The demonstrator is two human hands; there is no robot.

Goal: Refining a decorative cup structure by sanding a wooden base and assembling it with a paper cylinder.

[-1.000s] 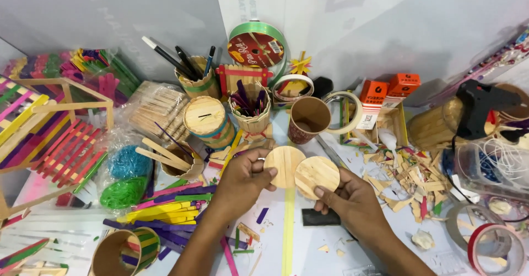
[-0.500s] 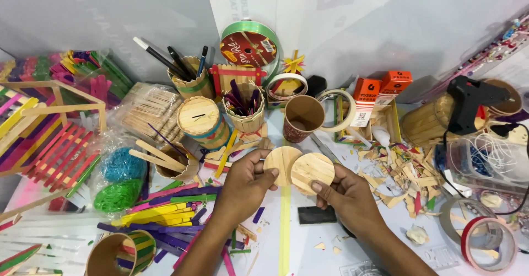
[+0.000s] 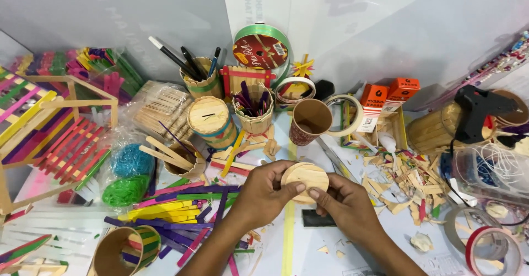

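Both hands meet over the middle of the cluttered table. The left hand [image 3: 264, 190] and right hand [image 3: 344, 204] are clamped together on a round wooden disc [image 3: 305, 178], thumbs on its face, fingers curled round the rim. It may be two discs stacked; the edge is too hidden to say. The piece looks light, stiff and dry, unlikely to slip; the rim seems the sound place to hold it. Just beyond stands a paper cup [image 3: 309, 121]; loose coloured sticks [image 3: 182, 204] lie left, wood scraps [image 3: 410, 179] right.
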